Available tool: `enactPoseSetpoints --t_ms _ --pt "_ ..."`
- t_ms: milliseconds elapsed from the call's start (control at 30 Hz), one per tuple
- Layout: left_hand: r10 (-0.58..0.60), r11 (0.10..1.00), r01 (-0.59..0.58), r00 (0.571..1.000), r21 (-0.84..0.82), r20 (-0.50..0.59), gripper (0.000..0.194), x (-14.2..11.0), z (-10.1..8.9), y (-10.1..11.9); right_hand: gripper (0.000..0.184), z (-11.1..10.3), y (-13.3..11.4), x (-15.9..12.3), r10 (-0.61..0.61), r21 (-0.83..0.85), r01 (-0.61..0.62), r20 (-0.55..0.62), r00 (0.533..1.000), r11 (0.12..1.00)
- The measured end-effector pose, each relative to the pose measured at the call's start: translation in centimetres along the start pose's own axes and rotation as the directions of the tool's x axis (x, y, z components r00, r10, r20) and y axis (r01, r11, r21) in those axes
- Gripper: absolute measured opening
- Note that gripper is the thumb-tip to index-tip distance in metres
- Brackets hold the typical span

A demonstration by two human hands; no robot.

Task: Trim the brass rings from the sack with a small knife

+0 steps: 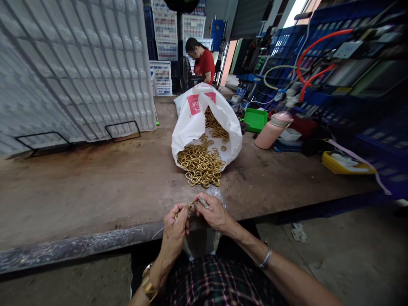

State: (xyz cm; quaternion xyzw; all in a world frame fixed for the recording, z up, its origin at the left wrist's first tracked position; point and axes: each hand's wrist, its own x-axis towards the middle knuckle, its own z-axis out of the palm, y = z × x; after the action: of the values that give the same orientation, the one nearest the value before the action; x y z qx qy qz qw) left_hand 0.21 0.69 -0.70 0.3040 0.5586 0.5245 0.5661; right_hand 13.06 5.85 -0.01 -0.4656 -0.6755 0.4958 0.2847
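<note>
Close to the table's front edge, my left hand (174,222) is closed in a pinch, with a brass-coloured ring at its fingertips. My right hand (214,213) meets it from the other side, closed around a small silver metal tool (204,202) whose exact kind is not clear. Between the two hands shows a brass-coloured ring (191,206), partly covered by fingers. Just beyond them, a heap of brass-coloured rings (202,163) spills from the mouth of a white plastic sack (188,123) lying on its side. More rings lie inside the sack.
White ribbed packs (95,63) stand at the left of the table (95,191), behind black wire stands (123,131). To the right are a pink bottle (269,134), a green tray (256,120) and a yellow tray (347,165). A person in red (205,63) sits beyond the sack.
</note>
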Motion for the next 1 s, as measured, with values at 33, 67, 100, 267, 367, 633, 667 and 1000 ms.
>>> enactPoseSetpoints --t_ms 33,67,100,267,367,633,667,1000 --pt "-0.012 1.0 0.012 1.0 -0.015 0.01 0.034 -0.05 0.0 0.0 0.01 0.01 0.04 -0.02 -0.011 -0.014 0.011 -0.009 1.0 1.0" --pt "-0.032 0.999 0.034 0.999 -0.042 0.032 0.034 -0.12 0.02 0.03 0.01 0.04 0.07 -0.04 -0.025 -0.024 0.025 -0.021 0.999 0.999" --pt "-0.058 0.995 0.063 0.996 -0.08 0.065 0.034 -0.2 0.06 0.08 0.011 0.07 0.09 -0.06 -0.038 -0.031 0.037 -0.036 0.999 0.999" --pt "-0.144 0.941 0.204 0.964 -0.27 0.225 0.03 -0.6 0.31 0.45 0.014 0.26 0.01 -0.17 -0.078 -0.009 0.078 -0.063 0.995 0.997" --pt "-0.147 0.926 0.219 0.959 -0.307 0.241 0.029 -0.61 0.23 0.44 0.013 0.22 -0.12 -0.24 -0.091 0.013 0.092 -0.054 0.994 0.996" --pt "0.017 0.987 -0.037 0.991 0.155 0.131 0.031 -0.55 -0.15 0.14 0.018 -0.13 -0.58 -0.14 -0.064 -0.041 0.065 0.016 0.998 0.997" --pt "0.023 0.981 -0.048 0.991 0.189 0.134 0.031 -0.58 -0.16 0.14 0.017 -0.11 -0.65 -0.1 -0.048 -0.04 0.048 0.015 0.999 0.998" --pt "-0.096 0.995 0.1 0.981 -0.014 0.169 0.032 -0.48 -0.24 0.07 0.02 0.33 -0.69 0.03 0.002 -0.006 -0.002 -0.012 1.0 1.0"
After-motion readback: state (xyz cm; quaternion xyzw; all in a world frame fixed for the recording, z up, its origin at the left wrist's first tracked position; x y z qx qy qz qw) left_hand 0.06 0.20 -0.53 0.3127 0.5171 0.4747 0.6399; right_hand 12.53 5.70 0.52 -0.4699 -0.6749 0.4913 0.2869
